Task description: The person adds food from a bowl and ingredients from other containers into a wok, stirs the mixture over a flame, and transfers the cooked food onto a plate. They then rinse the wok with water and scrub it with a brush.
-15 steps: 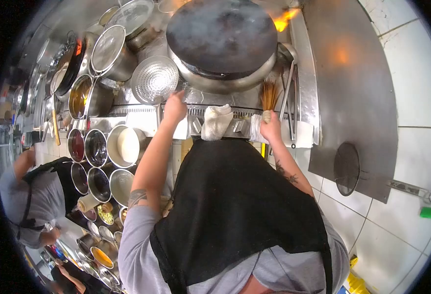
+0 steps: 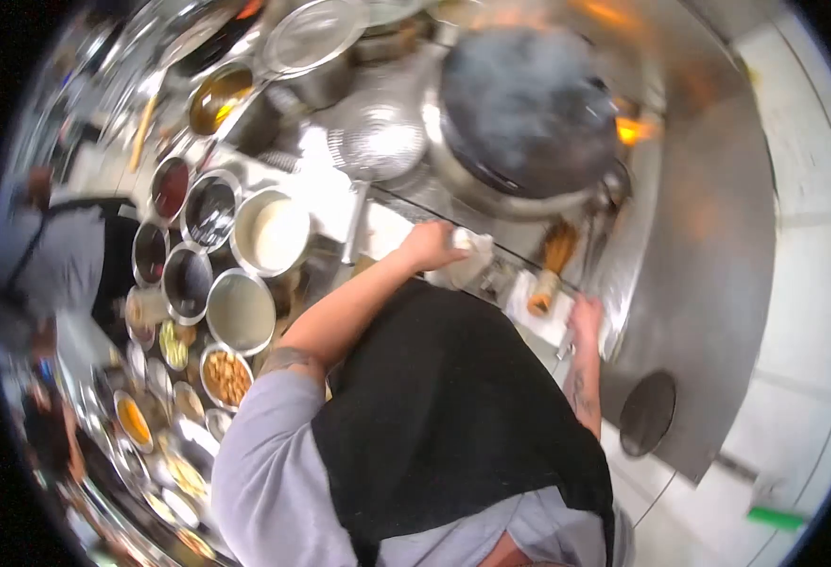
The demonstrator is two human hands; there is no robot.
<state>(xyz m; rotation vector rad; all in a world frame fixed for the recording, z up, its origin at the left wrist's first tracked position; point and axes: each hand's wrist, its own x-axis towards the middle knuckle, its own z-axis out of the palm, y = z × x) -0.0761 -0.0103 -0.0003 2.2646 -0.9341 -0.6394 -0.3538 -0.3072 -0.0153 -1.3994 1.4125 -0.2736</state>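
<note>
My left hand [image 2: 431, 248] is closed on a folded white cloth [image 2: 467, 269] at the stove's front edge. My right hand [image 2: 585, 318], blurred, is curled at the lower end of a long metal utensil handle [image 2: 589, 260]. Just left of that hand lies a bamboo wok brush [image 2: 554, 266], its bristles toward the stove. Beyond both hands, a dark wok [image 2: 529, 118] gives off smoke, with flame at its right side. A perforated strainer [image 2: 378, 142] rests left of the wok, its handle [image 2: 357, 219] pointing toward me.
Several metal pots of sauces stand at left, among them a pot of white liquid [image 2: 272, 231] and a bowl of brown pieces [image 2: 226, 376]. An oil pot [image 2: 219, 99] sits farther back. Another person [image 2: 61, 255] is at far left. A metal panel [image 2: 718, 283] borders the right.
My left hand has moved right from beside the strainer handle onto the cloth. My right hand has let go of the brush and shifted right to the utensil handle. The view has turned.
</note>
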